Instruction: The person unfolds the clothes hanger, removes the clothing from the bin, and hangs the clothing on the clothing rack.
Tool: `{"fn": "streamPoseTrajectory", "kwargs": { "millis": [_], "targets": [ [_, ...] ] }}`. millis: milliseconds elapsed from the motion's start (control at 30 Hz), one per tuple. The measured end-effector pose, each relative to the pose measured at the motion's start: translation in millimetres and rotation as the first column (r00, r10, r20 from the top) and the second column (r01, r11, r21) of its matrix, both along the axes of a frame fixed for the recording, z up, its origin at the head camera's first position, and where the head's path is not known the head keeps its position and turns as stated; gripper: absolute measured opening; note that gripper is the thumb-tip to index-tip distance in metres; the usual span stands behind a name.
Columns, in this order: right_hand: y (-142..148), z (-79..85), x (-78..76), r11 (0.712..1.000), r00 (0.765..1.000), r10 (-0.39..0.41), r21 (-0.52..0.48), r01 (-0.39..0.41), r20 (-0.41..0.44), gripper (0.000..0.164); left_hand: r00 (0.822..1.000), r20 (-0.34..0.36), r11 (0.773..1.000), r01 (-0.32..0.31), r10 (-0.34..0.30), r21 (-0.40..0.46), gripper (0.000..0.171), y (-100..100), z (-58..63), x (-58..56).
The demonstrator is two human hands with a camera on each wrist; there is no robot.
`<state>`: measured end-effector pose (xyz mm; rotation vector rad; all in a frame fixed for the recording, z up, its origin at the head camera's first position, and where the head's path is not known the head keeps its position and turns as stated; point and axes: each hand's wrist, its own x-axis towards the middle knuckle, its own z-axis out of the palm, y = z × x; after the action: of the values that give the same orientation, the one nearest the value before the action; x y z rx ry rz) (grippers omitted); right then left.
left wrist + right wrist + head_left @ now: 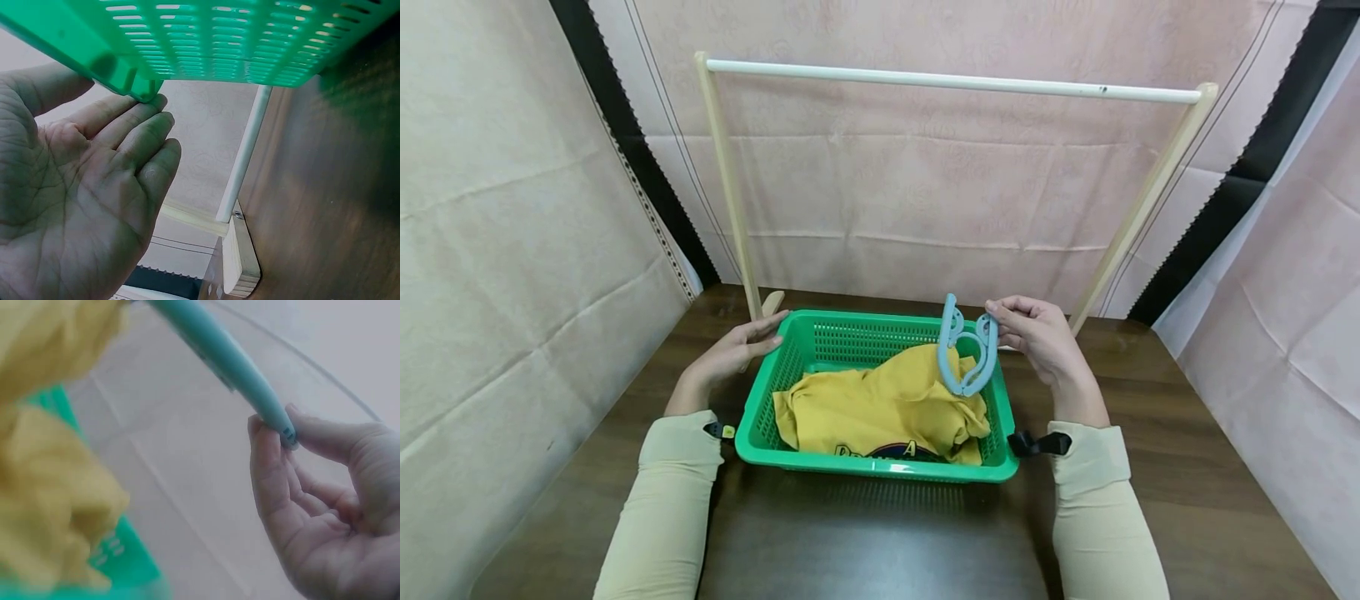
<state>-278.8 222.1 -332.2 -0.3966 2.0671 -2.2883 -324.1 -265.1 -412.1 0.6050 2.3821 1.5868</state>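
Observation:
A green plastic basket (877, 467) stands on the table with a crumpled yellow T-shirt (872, 408) inside, dark print showing on its near side. My left hand (730, 360) is at the basket's left rim, its fingers nearly straight and touching the edge; the left wrist view shows the palm (75, 194) facing the camera with nothing in it. Between thumb and fingertips, my right hand (1037, 337) pinches one end of a light blue folding hanger (990, 350), held folded above the basket's right side. The pinch shows closely on the hanger (225, 359) in the right wrist view.
Behind the basket rises a rack with a white crossbar (925, 80) between two pale wooden uprights (730, 187). Its left foot (772, 302) lies close to my left fingers. Pale fabric walls (910, 200) enclose the brown table (880, 542).

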Motion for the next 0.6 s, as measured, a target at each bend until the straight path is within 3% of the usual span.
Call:
{"fn": "streamPoseTrajectory", "kwargs": {
  "millis": [300,433,600],
  "targets": [
    [-27.5,17.5,4.6,1.000,0.998,-0.002,-0.001,0.002,-0.063,0.027,1.000,0.005,1.000,-0.003,0.003,0.002,0.063,-0.7,-0.4,0.9],
    [-32.5,22.1,6.8,0.999,0.998,-0.018,0.030,0.020,-0.067,0.037,1.000,-0.006,1.000,-0.005,0.005,-0.027,0.062,-1.2,1.1,1.2],
    [-31.1,25.0,9.1,0.999,0.997,-0.030,0.008,0.031,-0.075,0.034,1.000,0.004,0.997,-0.006,0.006,-0.081,0.062,-0.3,8.3,3.0]
  ]
}}
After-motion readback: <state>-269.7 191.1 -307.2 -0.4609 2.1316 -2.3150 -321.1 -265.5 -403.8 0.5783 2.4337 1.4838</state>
